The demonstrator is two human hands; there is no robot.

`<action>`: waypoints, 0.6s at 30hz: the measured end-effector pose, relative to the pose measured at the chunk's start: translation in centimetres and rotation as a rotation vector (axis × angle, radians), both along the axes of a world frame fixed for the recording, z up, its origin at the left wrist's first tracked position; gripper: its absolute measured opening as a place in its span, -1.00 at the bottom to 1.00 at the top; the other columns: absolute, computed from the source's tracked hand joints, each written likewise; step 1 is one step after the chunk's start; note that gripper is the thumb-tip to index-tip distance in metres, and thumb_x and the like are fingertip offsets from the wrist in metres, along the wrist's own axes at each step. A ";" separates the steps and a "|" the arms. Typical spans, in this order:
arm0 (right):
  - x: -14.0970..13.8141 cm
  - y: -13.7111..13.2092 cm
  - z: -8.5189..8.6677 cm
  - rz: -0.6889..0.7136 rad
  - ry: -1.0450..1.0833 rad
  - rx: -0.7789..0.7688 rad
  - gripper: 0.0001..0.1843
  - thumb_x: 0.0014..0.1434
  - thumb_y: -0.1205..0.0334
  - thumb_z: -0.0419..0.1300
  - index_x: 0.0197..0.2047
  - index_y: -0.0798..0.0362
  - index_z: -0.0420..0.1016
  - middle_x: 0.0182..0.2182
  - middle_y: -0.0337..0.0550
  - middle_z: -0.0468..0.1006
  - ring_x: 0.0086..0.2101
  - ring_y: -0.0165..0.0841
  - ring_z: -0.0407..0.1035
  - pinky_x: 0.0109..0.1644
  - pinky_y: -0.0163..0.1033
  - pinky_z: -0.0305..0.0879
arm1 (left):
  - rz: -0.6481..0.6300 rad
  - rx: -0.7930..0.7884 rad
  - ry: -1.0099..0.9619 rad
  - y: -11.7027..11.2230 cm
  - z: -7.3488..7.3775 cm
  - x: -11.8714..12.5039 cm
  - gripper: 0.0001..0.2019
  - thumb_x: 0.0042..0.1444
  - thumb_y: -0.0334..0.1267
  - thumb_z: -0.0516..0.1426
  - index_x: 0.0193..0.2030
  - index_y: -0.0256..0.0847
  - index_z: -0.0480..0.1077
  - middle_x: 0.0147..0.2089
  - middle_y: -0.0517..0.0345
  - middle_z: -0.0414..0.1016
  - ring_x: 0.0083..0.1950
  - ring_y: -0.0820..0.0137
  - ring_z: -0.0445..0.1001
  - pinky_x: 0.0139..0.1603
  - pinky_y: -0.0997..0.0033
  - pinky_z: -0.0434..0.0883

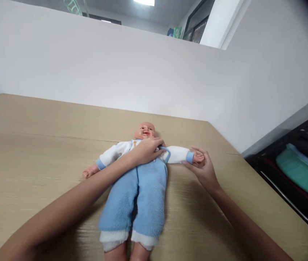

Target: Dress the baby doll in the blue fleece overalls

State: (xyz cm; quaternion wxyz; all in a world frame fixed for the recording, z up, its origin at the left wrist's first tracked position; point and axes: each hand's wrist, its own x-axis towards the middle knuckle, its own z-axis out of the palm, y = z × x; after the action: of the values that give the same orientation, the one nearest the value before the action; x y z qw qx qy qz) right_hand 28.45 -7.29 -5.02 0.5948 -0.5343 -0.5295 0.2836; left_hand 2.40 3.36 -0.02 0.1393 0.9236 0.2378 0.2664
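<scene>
A baby doll (146,129) lies on its back on the wooden table (47,145), head toward the wall. It wears a blue fleece romper (151,188) with white sleeves, blue cuffs and white leg hems. Across its chest lies my left hand (150,149), fingers curled on the romper's blue-edged strap (167,154) near the shoulder. My right hand (204,168) is closed around the doll's hand and the blue cuff (189,156), with the arm stretched out sideways. The doll's other arm (113,154) rests on the table. Its feet are cut off by the frame.
A white wall (102,72) rises behind the table. At the right, beyond the table's edge, stands a black rack (284,185) with folded green cloth (300,170) on it.
</scene>
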 end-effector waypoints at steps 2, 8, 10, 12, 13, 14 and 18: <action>-1.2 1.4 0.4 0.030 0.109 0.025 -0.14 -0.07 -0.06 0.63 0.21 -0.06 0.38 0.10 -0.01 0.62 0.08 -0.09 0.57 0.21 0.00 0.57 | -0.062 0.000 -0.025 -0.4 0.3 -0.2 -0.91 0.45 -0.28 0.14 -0.04 -0.19 0.48 -0.10 0.04 0.63 -0.03 0.21 0.58 0.01 0.26 0.42; -4.7 5.0 0.6 0.118 -0.081 0.166 -0.39 0.10 0.04 0.52 0.17 -0.06 0.48 -0.14 -0.13 0.61 -0.20 -0.20 0.57 -0.07 -0.10 0.60 | -0.086 0.267 -0.222 -1.7 0.5 -1.2 -0.75 0.51 -0.17 0.07 0.03 -0.19 0.55 -0.19 0.04 0.59 -0.14 0.25 0.54 -0.04 0.22 0.37; -5.2 5.3 0.2 0.170 -0.238 0.222 -0.50 0.15 0.15 0.46 0.14 -0.08 0.52 -0.13 -0.15 0.55 -0.31 -0.29 0.49 -0.21 -0.15 0.55 | -0.059 0.397 -0.271 -1.9 0.3 -1.6 -0.75 0.51 -0.16 0.08 0.02 -0.18 0.57 -0.18 0.03 0.60 -0.15 0.25 0.53 -0.01 0.17 0.35; -5.5 5.2 -0.2 0.208 -0.385 0.285 -0.55 0.17 0.28 0.39 0.13 -0.09 0.54 -0.06 -0.12 0.52 -0.30 -0.29 0.46 -0.24 -0.15 0.50 | -0.069 0.465 -0.305 -2.1 0.2 -1.9 -0.78 0.49 -0.18 0.11 0.01 -0.17 0.58 -0.18 0.04 0.62 -0.18 0.27 0.52 -0.02 0.15 0.34; -5.6 5.0 -0.4 0.220 -0.445 0.321 -0.54 0.17 0.34 0.35 0.14 -0.10 0.54 -0.02 -0.09 0.52 -0.24 -0.25 0.47 -0.20 -0.13 0.50 | -0.079 0.472 -0.318 -2.1 0.2 -2.0 -0.79 0.47 -0.19 0.12 -0.01 -0.17 0.58 -0.19 0.05 0.62 -0.19 0.27 0.51 -0.03 0.15 0.33; -5.6 4.7 -0.4 0.234 -0.496 0.357 -0.51 0.15 0.39 0.32 0.15 -0.10 0.53 0.02 -0.06 0.51 -0.16 -0.20 0.48 -0.13 -0.10 0.49 | -0.085 0.460 -0.331 -2.1 0.2 -2.0 -0.80 0.45 -0.19 0.13 -0.03 -0.17 0.58 -0.21 0.06 0.62 -0.20 0.27 0.50 -0.04 0.15 0.33; -5.5 3.6 -0.1 0.332 -0.578 0.403 -0.50 0.21 0.39 0.27 0.20 -0.09 0.49 0.14 0.03 0.46 0.04 -0.07 0.44 0.07 0.02 0.45 | -0.094 0.116 -0.426 -1.9 0.6 -1.5 -0.85 0.31 -0.21 0.19 -0.12 -0.18 0.57 -0.24 0.11 0.56 -0.20 0.28 0.49 -0.06 0.20 0.35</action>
State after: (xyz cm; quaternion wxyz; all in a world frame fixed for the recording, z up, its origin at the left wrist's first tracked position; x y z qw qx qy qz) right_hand 22.94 -3.68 -5.14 0.4604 -0.3717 -0.7994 0.1042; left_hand 0.86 1.44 0.62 0.1451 0.8631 0.1441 0.4618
